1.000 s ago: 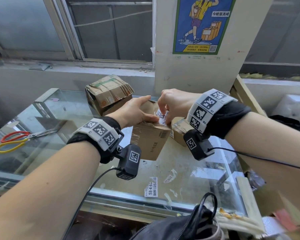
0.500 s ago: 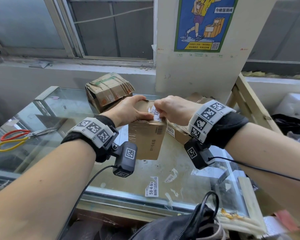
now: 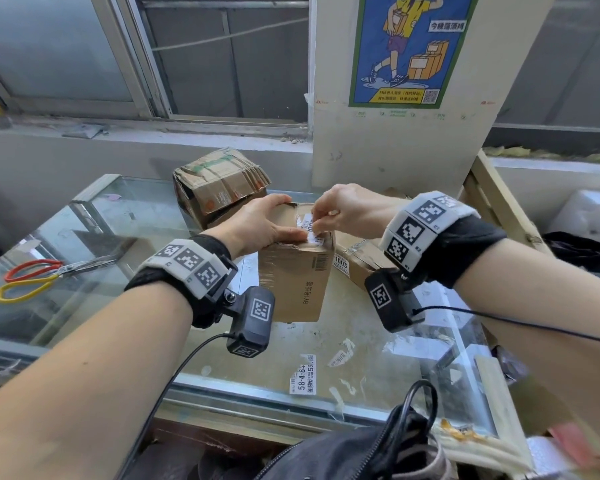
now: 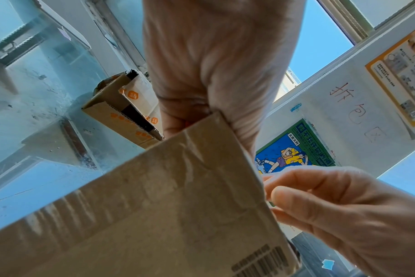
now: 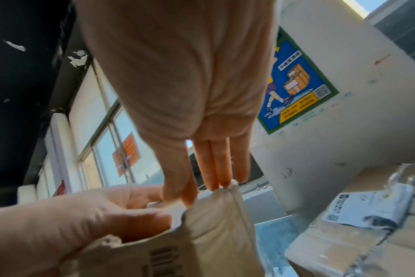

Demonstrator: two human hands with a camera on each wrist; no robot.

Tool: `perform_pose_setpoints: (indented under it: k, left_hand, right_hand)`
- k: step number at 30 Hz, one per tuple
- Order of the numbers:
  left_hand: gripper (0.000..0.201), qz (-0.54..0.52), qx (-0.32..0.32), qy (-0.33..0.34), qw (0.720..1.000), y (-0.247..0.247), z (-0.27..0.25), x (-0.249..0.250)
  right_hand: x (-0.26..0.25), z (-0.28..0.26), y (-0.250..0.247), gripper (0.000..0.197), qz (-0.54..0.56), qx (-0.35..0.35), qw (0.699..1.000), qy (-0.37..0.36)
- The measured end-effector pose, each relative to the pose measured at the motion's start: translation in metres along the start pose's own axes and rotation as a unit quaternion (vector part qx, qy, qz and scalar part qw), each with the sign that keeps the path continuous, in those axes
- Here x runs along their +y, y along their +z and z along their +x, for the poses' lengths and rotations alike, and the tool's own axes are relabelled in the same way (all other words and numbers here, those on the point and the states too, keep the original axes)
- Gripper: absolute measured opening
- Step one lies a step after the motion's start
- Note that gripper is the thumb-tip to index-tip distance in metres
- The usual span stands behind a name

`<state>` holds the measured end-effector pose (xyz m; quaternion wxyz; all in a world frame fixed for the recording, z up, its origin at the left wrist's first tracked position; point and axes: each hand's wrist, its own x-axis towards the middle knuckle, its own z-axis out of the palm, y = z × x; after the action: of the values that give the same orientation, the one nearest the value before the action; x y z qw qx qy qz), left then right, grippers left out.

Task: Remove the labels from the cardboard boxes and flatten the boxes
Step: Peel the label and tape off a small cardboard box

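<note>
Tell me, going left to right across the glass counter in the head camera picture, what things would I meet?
Scissors with red and yellow handles → crumpled cardboard box at the back → left hand steadying the upright box → white label pinched by the right hand → box marked 1003.

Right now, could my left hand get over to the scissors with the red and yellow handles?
Probably yes: the scissors lie in the open on the glass top, with nothing between them and your left hand, but it first has to let go of the box.
</note>
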<state>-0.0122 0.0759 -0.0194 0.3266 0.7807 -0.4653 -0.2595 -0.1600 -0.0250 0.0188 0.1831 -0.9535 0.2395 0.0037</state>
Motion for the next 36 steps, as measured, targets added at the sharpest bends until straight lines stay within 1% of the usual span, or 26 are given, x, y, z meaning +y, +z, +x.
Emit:
perform_pose_setpoints:
  k: [3, 6, 10, 11, 14, 18, 21, 23, 24, 26, 27, 30, 32, 34, 36]
  left_hand:
    - [0.079, -0.002, -0.006, 0.006, 1.000, 0.001, -0.001, 0.002]
    - [0.077, -0.004, -0.011, 0.008, 1.000, 0.002, -0.001, 0.002]
    - [0.076, -0.003, -0.012, 0.006, 1.000, 0.000, 0.000, -0.002]
    - [0.077, -0.005, -0.010, 0.004, 1.000, -0.001, 0.001, -0.004]
    - [0.077, -0.010, -0.003, 0.000, 1.000, -0.002, 0.002, -0.008]
    - [0.074, -0.029, 0.001, -0.004, 1.000, 0.000, 0.003, -0.008]
    - [0.075, -0.030, 0.005, -0.004, 1.000, 0.003, 0.005, -0.005]
    - [0.078, -0.029, 0.003, -0.005, 1.000, 0.004, 0.006, -0.003]
    - [0.081, -0.024, -0.001, -0.005, 1.000, 0.004, 0.005, -0.001]
    - [0.092, 0.005, -0.015, -0.014, 1.000, 0.002, 0.004, 0.001]
    - [0.097, 0.023, -0.022, -0.018, 0.999, 0.000, 0.003, 0.002]
    - [0.103, 0.058, -0.032, -0.025, 0.997, -0.005, 0.002, 0.005]
    - [0.103, 0.059, -0.033, -0.028, 0.997, -0.005, 0.001, 0.005]
    - [0.101, 0.051, -0.031, -0.027, 0.998, -0.005, -0.001, 0.005]
    - [0.100, 0.046, -0.034, -0.026, 0.998, -0.004, -0.002, 0.005]
  right_hand:
    - [-0.002, 0.002, -0.003, 0.016, -0.066, -0.018, 0.997, -0.027]
    - [-0.002, 0.004, -0.005, 0.012, -0.079, -0.013, 0.996, -0.044]
    - [-0.005, 0.007, 0.002, 0.022, -0.107, -0.021, 0.991, -0.082]
    - [-0.004, 0.008, 0.006, 0.023, -0.104, -0.020, 0.991, -0.086]
    - [0.001, 0.008, 0.017, 0.015, -0.074, 0.001, 0.995, -0.068]
    - [0.004, 0.005, 0.026, 0.012, -0.025, 0.066, 0.996, -0.056]
    - [0.009, 0.004, 0.032, 0.003, 0.023, 0.098, 0.994, -0.034]
    - [0.011, 0.004, 0.034, 0.005, 0.045, 0.113, 0.992, -0.012]
    - [0.012, 0.005, 0.034, 0.010, 0.057, 0.118, 0.991, -0.001]
    - [0.013, 0.006, 0.030, 0.021, 0.094, 0.108, 0.990, 0.015]
    - [0.014, 0.007, 0.026, 0.021, 0.113, 0.095, 0.989, 0.017]
    - [0.016, 0.008, 0.017, 0.004, 0.142, 0.058, 0.988, 0.009]
    - [0.017, 0.008, 0.014, 0.011, 0.164, 0.037, 0.986, 0.005]
    - [0.014, 0.009, 0.013, 0.016, 0.146, 0.024, 0.989, -0.006]
    - [0.012, 0.010, 0.012, 0.016, 0.101, 0.038, 0.994, -0.016]
